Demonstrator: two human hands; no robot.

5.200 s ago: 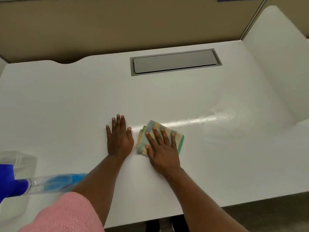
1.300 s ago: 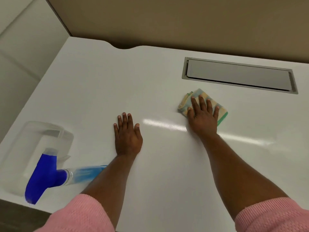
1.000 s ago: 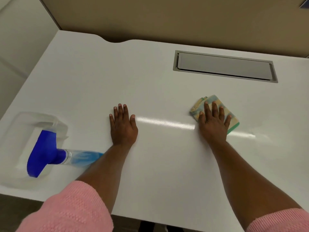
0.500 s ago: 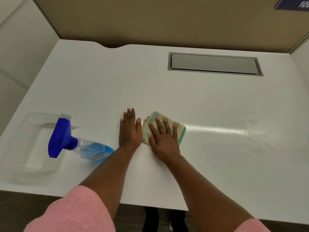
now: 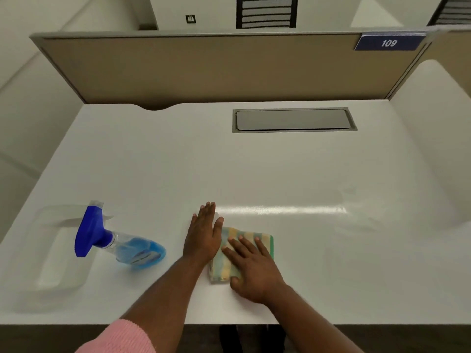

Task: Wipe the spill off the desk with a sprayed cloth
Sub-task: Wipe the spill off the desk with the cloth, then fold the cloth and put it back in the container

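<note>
The right hand (image 5: 254, 271) presses flat, fingers spread, on a folded striped cloth (image 5: 230, 253) on the glossy white tabletop (image 5: 280, 169). The left hand (image 5: 204, 238) lies flat beside it, touching the cloth's edge; a clear sprayer (image 5: 119, 244) lies nearby.

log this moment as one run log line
phase: wiping | right hand: flat on cloth | left hand: flat on desk | spray bottle: lying left

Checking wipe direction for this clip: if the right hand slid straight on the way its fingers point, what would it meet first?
The right hand, flat on the cloth, points away and slightly left. It would probably meet the left hand resting beside the cloth first.
</note>
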